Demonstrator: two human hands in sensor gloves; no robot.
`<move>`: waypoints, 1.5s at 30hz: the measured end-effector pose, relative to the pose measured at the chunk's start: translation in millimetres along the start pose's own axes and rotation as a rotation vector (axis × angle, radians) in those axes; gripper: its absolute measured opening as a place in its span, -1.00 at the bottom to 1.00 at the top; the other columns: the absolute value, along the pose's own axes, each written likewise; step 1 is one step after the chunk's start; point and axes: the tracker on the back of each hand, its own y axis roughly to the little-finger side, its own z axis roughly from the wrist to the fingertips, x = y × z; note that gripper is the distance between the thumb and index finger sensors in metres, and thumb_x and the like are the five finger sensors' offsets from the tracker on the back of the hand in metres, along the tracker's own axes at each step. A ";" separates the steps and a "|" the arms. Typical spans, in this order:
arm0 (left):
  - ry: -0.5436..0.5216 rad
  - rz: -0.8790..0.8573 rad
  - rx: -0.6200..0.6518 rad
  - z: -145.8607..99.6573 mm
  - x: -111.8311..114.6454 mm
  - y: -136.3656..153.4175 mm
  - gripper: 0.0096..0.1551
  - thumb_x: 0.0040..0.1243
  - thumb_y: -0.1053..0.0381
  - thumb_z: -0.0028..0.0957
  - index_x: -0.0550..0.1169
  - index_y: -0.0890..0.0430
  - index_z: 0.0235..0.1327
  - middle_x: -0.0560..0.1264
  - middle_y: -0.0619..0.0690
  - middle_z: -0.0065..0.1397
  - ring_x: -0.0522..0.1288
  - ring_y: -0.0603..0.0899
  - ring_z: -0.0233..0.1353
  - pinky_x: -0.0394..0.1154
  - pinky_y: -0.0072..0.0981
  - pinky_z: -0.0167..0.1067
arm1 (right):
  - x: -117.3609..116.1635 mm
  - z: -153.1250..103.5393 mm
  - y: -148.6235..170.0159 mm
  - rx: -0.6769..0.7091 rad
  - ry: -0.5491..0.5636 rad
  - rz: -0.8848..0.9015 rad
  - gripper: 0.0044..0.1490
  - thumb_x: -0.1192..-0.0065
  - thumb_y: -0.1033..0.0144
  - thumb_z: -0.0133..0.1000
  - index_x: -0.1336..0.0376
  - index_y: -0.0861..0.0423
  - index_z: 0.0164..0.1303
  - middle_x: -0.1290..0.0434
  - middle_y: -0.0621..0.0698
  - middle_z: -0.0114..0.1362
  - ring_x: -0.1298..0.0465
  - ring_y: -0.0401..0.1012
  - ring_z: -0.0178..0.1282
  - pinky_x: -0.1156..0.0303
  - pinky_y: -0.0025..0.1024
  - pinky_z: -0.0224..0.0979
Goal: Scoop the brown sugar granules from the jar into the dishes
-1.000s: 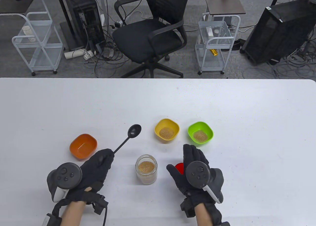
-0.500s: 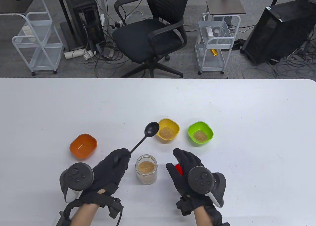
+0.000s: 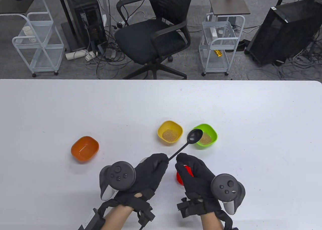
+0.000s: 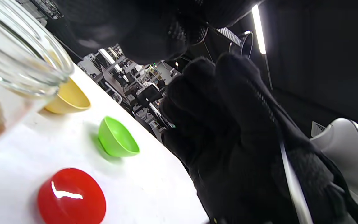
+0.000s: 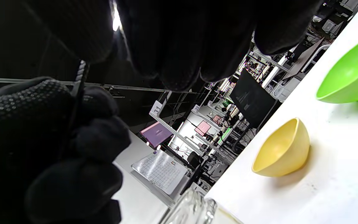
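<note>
**A:** What is laid out on the tabletop [image 3: 226,109]?

**B:** A white tabletop is seen from above. Three small dishes are set on it: an orange dish [image 3: 84,149] at the left, with no sugar seen in it, a yellow dish [image 3: 170,132] near the middle, and a green dish [image 3: 210,133] just right of the yellow one. Brown sugar granules are seen in the yellow and green dishes. A red lid [image 3: 179,179] lies flat near the front, partly covered by the right hand.

**A:** Where is the jar?

**B:** From above, the jar is hidden under the left hand. In the left wrist view its glass rim [image 4: 26,71] is seen close up at the left edge, with brown sugar inside, standing beside the yellow dish and near the red lid.

**A:** How are the hands placed?

**B:** The left hand [image 3: 148,174] is closed in a grip around the handle of a black spoon [image 3: 191,139]. The spoon is held slanting up and to the right, and its bowl is seen over the near-left edge of the green dish. No sugar can be made out in it. The right hand [image 3: 195,176] is placed just beside the left, fingers curled loosely over the red lid, fingertips close to the spoon handle. Whether anything is touched or held by it cannot be told.
</note>
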 end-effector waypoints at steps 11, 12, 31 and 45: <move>0.075 0.094 0.009 7.7 18.7 -8.8 -0.48 -0.05 -0.06 0.44 0.33 0.16 0.55 0.48 0.03 0.42 0.66 0.10 0.15 0.64 -0.02 0.23 | 4.0 -0.3 4.2 -0.024 0.028 0.106 -0.44 -0.27 -0.14 0.13 -0.39 -0.10 0.25 -0.57 -0.08 0.34 -0.52 0.08 0.45 -0.35 0.21 0.52; 0.078 0.107 0.010 7.9 19.8 -9.3 -0.47 -0.05 -0.07 0.44 0.33 0.16 0.55 0.48 0.03 0.42 0.66 0.10 0.16 0.64 -0.02 0.23 | 4.4 -0.1 4.4 -0.029 0.028 0.119 -0.44 -0.28 -0.14 0.12 -0.40 -0.10 0.25 -0.57 -0.08 0.34 -0.52 0.07 0.45 -0.36 0.21 0.52; -0.051 0.565 0.163 -24.9 -18.0 -20.2 -0.21 0.03 -0.21 0.38 0.18 0.17 0.71 0.14 0.20 0.76 0.18 0.42 0.72 0.19 0.40 0.55 | 14.2 1.5 9.6 0.040 0.052 0.349 -0.52 -0.15 0.04 0.20 -0.25 -0.14 0.33 -0.69 -0.04 0.26 -0.66 0.09 0.38 -0.48 0.32 0.47; -0.082 0.749 -0.022 -58.2 -67.8 46.9 -0.14 0.01 -0.30 0.34 0.08 0.04 0.78 -0.10 0.09 0.87 -0.22 0.35 0.85 -0.20 0.45 0.60 | 11.6 2.4 11.5 0.027 0.095 0.247 -0.45 -0.09 0.15 0.21 -0.12 -0.20 0.45 -0.51 -0.15 0.18 -0.59 0.02 0.33 -0.53 0.15 0.41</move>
